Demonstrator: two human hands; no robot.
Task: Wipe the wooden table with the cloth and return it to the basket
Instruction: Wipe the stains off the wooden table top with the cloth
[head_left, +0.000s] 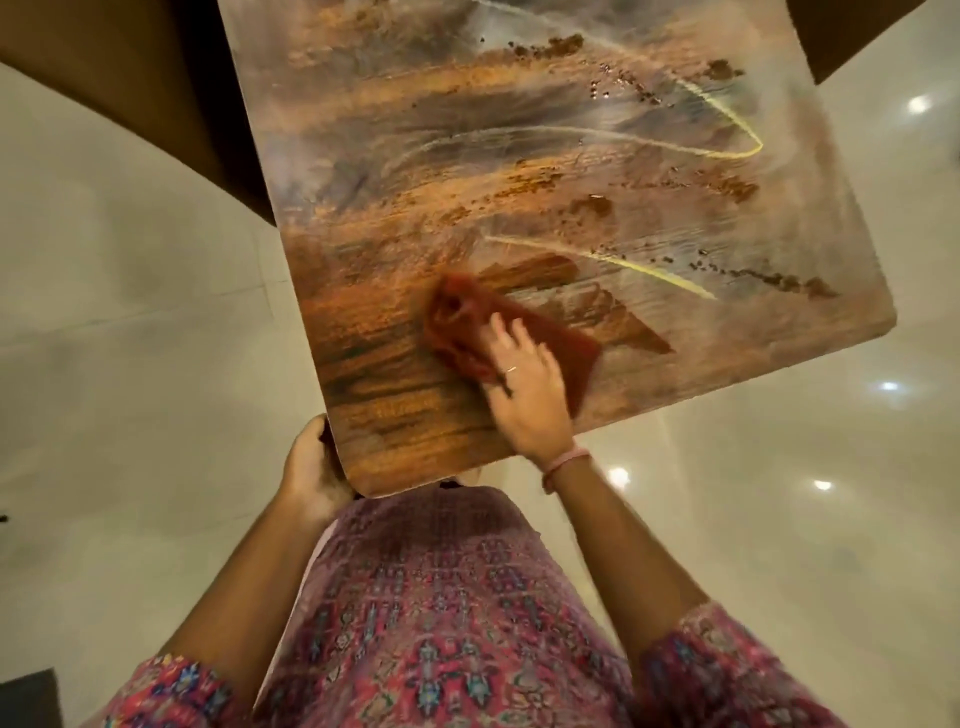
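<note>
Rust-red cloth (519, 332), orange-brown streaked wooden table (415, 208), pink patterned dress (441, 613), glossy cream floor (130, 312).

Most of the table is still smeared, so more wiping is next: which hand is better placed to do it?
Right. The right hand lies flat on the cloth, pressed to the table, with the smears ahead. The left hand grips the table's near corner, probably steadying it.

Rust-red cloth (519, 332) flat, rumpled, on smeared wooden table (467, 156).

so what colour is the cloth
Reddish-brown, rust-like; the cloth under the right hand shows best in the head view.
</note>
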